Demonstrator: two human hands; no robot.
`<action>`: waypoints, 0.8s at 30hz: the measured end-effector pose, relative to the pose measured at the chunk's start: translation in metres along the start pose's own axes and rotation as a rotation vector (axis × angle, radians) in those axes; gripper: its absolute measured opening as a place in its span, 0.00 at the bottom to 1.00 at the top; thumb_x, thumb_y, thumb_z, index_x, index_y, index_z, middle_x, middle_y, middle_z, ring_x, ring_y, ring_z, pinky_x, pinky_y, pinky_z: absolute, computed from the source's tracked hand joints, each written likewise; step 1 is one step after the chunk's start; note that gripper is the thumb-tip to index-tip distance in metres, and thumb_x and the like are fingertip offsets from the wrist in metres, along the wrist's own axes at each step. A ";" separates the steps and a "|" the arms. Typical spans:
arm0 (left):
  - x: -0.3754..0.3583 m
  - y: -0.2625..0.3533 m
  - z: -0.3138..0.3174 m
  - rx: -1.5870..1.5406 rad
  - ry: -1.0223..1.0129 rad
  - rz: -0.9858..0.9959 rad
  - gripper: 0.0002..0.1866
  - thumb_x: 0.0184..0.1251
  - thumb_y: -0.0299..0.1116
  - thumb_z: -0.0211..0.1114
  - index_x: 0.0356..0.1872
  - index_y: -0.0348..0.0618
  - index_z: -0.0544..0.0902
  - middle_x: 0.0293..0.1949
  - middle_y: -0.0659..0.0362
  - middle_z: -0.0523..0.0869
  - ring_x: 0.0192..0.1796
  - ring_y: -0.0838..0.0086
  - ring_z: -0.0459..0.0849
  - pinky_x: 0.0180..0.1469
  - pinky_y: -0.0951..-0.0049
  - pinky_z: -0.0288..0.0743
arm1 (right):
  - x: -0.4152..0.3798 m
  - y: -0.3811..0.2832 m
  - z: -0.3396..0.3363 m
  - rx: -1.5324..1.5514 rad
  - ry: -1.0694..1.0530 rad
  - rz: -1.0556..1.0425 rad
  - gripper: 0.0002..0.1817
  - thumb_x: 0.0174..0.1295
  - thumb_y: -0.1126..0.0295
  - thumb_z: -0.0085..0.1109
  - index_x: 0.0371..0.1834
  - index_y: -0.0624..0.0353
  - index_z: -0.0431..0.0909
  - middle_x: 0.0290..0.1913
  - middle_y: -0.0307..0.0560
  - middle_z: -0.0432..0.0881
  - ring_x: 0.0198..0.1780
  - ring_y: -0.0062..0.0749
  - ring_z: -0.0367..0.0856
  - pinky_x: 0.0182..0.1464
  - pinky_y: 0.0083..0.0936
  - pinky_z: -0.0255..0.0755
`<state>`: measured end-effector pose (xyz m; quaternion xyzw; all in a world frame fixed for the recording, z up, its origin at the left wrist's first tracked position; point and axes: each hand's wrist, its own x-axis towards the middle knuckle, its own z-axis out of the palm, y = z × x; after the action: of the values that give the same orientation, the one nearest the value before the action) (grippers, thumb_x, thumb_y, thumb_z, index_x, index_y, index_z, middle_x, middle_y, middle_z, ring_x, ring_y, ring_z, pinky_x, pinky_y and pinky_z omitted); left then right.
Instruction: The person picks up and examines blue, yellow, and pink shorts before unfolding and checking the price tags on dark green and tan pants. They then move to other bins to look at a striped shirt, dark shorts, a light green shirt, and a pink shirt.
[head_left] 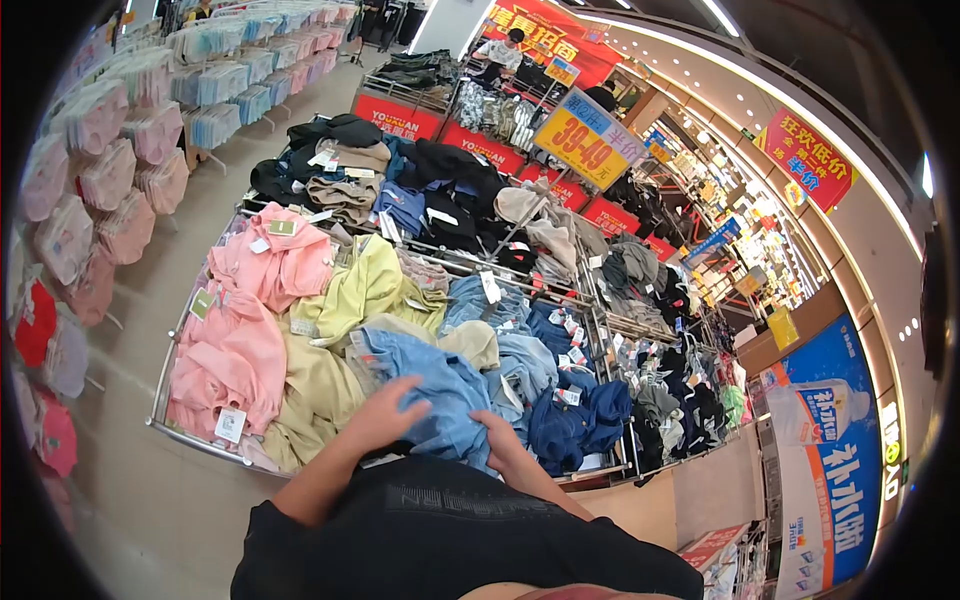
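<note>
A light-blue denim garment (440, 385) lies bunched on the clothing pile in front of me; its exact kind is hard to tell. My left hand (390, 408) is over its left side with the fingers stretched apart. At the garment's lower right edge, my right hand (496, 436) pinches the fabric, the thumb showing on top. Khaki clothing (315, 395) sits left of the denim, with pink garments (235, 360) beyond it. A yellow-green garment (360, 290) lies behind. Dark-blue denim (575, 425) is heaped to the right of my right hand.
A metal rail (190, 437) edges the display table. Dark clothes (450, 170) fill the far section, under a yellow price sign (580, 145). Racks of hanging underwear (125, 150) stand at left across an aisle. A person (500, 58) is in the background.
</note>
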<state>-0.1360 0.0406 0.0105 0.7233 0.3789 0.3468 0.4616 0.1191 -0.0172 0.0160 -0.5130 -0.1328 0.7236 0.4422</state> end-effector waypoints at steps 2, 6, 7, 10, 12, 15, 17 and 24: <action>-0.006 0.025 0.009 -0.068 -0.262 0.042 0.38 0.71 0.51 0.66 0.75 0.39 0.68 0.70 0.42 0.76 0.74 0.52 0.72 0.73 0.61 0.67 | 0.007 0.002 -0.002 -0.063 -0.023 -0.042 0.21 0.74 0.65 0.52 0.63 0.70 0.73 0.59 0.57 0.83 0.55 0.45 0.86 0.60 0.42 0.80; -0.011 0.028 0.025 0.131 -0.175 0.076 0.36 0.70 0.49 0.67 0.74 0.41 0.70 0.68 0.43 0.77 0.70 0.50 0.75 0.70 0.61 0.70 | 0.008 0.004 0.014 -0.089 -0.095 -0.126 0.19 0.77 0.63 0.51 0.63 0.65 0.75 0.59 0.51 0.83 0.57 0.38 0.85 0.61 0.38 0.79; -0.009 0.022 0.025 0.127 -0.128 0.077 0.35 0.70 0.48 0.66 0.73 0.42 0.72 0.66 0.43 0.79 0.67 0.50 0.78 0.68 0.61 0.72 | 0.002 0.004 0.021 -0.086 -0.121 -0.127 0.18 0.77 0.63 0.52 0.62 0.64 0.75 0.58 0.49 0.83 0.56 0.35 0.84 0.60 0.36 0.78; -0.003 0.014 0.022 0.074 -0.070 -0.045 0.28 0.71 0.45 0.64 0.68 0.43 0.77 0.62 0.44 0.83 0.63 0.50 0.81 0.64 0.58 0.75 | -0.001 0.011 0.022 -0.128 -0.188 -0.145 0.19 0.78 0.62 0.53 0.65 0.62 0.74 0.59 0.45 0.83 0.57 0.30 0.83 0.61 0.32 0.77; 0.000 0.015 0.019 0.046 -0.057 -0.145 0.25 0.71 0.43 0.62 0.65 0.43 0.79 0.59 0.44 0.84 0.60 0.50 0.82 0.62 0.57 0.76 | -0.002 0.014 0.022 -0.158 -0.215 -0.123 0.20 0.78 0.62 0.53 0.65 0.62 0.74 0.59 0.45 0.83 0.57 0.29 0.83 0.61 0.31 0.76; 0.000 0.015 0.020 0.046 -0.067 -0.202 0.23 0.72 0.42 0.62 0.63 0.42 0.80 0.56 0.44 0.86 0.58 0.51 0.84 0.60 0.57 0.76 | 0.002 0.017 0.017 -0.266 -0.192 -0.127 0.19 0.78 0.63 0.54 0.65 0.63 0.74 0.59 0.44 0.83 0.57 0.28 0.82 0.60 0.29 0.76; 0.001 0.006 0.023 0.063 -0.109 -0.163 0.25 0.72 0.44 0.63 0.65 0.42 0.79 0.58 0.44 0.85 0.60 0.51 0.83 0.63 0.58 0.75 | 0.005 0.020 0.013 -0.256 -0.177 -0.140 0.19 0.77 0.64 0.55 0.65 0.63 0.75 0.58 0.43 0.83 0.55 0.28 0.83 0.60 0.29 0.76; -0.006 0.015 0.028 0.239 -0.126 0.305 0.41 0.69 0.50 0.68 0.77 0.42 0.64 0.77 0.40 0.64 0.71 0.44 0.73 0.71 0.58 0.69 | 0.001 0.019 0.018 -0.225 -0.076 -0.293 0.20 0.78 0.63 0.54 0.68 0.62 0.73 0.59 0.43 0.82 0.56 0.26 0.81 0.61 0.26 0.73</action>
<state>-0.1113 0.0199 0.0144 0.8422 0.2735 0.3192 0.3375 0.0936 -0.0229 0.0110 -0.5067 -0.3028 0.6509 0.4775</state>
